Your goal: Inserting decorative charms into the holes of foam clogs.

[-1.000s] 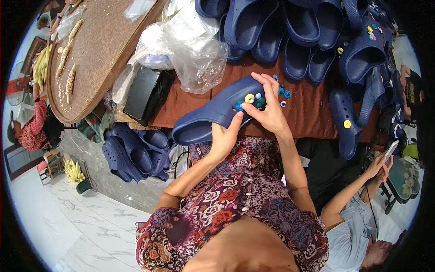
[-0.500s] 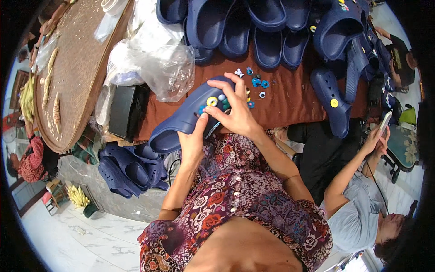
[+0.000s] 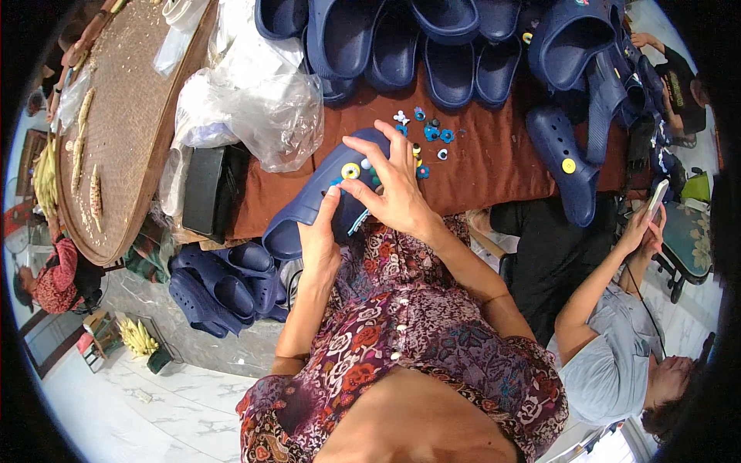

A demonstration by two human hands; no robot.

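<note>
1. The clog (image 3: 309, 185) is up in both hands over the cloth's (image 3: 482, 166) near edge, toward its near left corner, toe pointing away. A yellow ring charm (image 3: 350, 171) sits on its upper, with small blue and green ones around it.
2. The left hand (image 3: 319, 241) grips the clog's side, thumb on the upper beside a small blue charm (image 3: 336, 183); its other fingers are mostly hidden.
3. The right hand (image 3: 395, 197) grasps the clog across the toe, fingers spread, thumb tip close to the left thumb. Whether that thumb touches the blue charm, I cannot tell.
4. Likely trouble here: uneven thumb pressure could tilt the blue charm or pop it out — and, so near the edge, it could drop into the lap. A slack left grip would let the clog twist under the push.
5. Loose charms (image 3: 432, 133) lie mid-cloth, just beyond the right hand; a sweep of those fingers might scatter them.
6. Clogs (image 3: 391, 58) line the far edge, and another clog (image 3: 566, 154) lies toward the right edge.
7. At the left edge are a black box (image 3: 204, 193) and, farther back, a clear bag (image 3: 287, 127).
</note>
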